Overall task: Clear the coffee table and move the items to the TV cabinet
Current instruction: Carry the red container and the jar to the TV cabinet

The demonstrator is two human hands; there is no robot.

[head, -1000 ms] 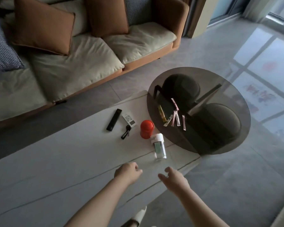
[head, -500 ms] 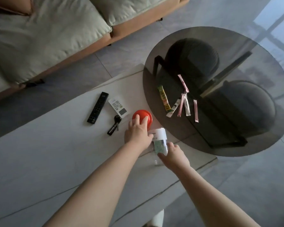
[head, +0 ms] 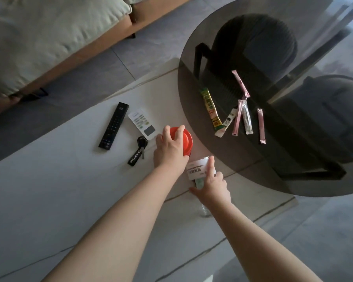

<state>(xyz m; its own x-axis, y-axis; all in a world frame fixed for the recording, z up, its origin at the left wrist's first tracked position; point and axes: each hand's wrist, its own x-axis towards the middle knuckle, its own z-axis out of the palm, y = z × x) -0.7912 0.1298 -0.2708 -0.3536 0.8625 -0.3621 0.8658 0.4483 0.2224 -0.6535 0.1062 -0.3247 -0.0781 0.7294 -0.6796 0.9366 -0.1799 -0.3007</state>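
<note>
I'm barely started — my left hand [head: 170,152] grips the red jar [head: 184,140], my right hand [head: 212,185] the clear bottle [head: 199,169], both on the tabletop [head: 55,186] — remotes, key and sachets untouched.

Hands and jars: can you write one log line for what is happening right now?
left hand: grips red jar | right hand: grips clear bottle | remotes, key, sachets: untouched | stage: picking up
</note>
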